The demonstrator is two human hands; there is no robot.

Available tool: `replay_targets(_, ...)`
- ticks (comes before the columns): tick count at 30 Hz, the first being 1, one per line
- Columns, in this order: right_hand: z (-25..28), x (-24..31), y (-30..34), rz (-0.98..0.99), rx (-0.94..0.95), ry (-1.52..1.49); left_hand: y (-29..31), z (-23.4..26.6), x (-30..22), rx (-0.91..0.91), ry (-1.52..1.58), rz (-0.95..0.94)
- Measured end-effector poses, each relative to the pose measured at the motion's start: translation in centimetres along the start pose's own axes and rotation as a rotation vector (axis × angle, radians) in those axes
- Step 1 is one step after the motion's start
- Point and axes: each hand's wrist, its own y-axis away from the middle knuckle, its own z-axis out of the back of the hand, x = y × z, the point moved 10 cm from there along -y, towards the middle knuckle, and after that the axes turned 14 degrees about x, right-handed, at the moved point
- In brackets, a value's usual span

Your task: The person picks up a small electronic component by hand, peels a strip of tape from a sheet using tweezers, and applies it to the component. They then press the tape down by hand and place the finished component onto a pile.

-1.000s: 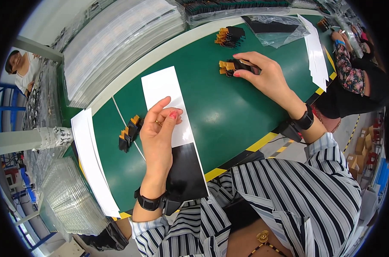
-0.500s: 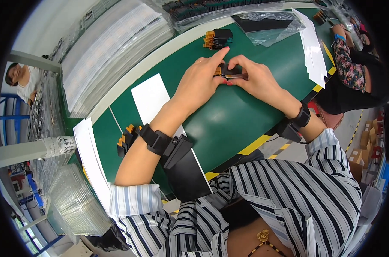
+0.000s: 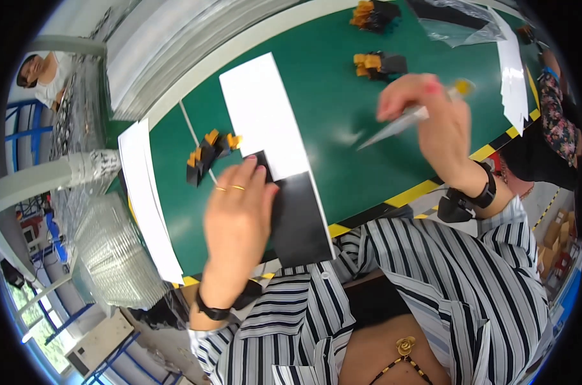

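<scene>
My left hand (image 3: pixel 236 205) lies with its fingers extended over a small black strip (image 3: pixel 260 163), where a black sheet (image 3: pixel 297 218) meets a white sheet (image 3: pixel 255 96). What lies under the fingertips is partly hidden. Just beyond the fingers are several small black parts with orange ends (image 3: pixel 204 154). Raised over the green table, my right hand (image 3: pixel 432 115) grips a pointed silver tool that looks like tweezers (image 3: pixel 393 128), blurred by motion, its tip aimed left and down. Past that hand sits a black-and-orange part (image 3: pixel 379 64).
Another cluster of black-and-orange parts (image 3: pixel 373 15) is farther back, near a clear plastic bag (image 3: pixel 457 22). White sheets (image 3: pixel 510 70) line the right end. Stacked clear trays (image 3: pixel 169 54) stand behind the table (image 3: pixel 329 102). Another person's patterned sleeve (image 3: pixel 557 109) shows at right.
Both hands have parted. The black-and-orange part they held now lies on the table. My left hand has come to the black sheet; my right has taken up the tweezers. The view has shifted.
</scene>
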Motion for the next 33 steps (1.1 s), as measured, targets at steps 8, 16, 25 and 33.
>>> replay_targets(8,-7.8,-5.9,-4.1,-0.278,0.172,-0.245,0.9,-2.2,-0.7,-0.131,-0.143,0.120)
replay_targets(16,-8.0,-7.2,-4.9,-0.284,0.108,-0.273,0.2,-2.7,-0.2,-0.138,-0.101,0.090)
replay_targets(25,-8.0,-7.4,-5.4,-0.300,0.109,-0.248,-0.1,-2.9,-0.1,-0.122,-0.097,0.082)
replay_targets(33,-8.6,-8.0,-5.0,-0.341,0.183,-0.452,1.0,-1.9,1.1,-0.165,-0.013,0.099)
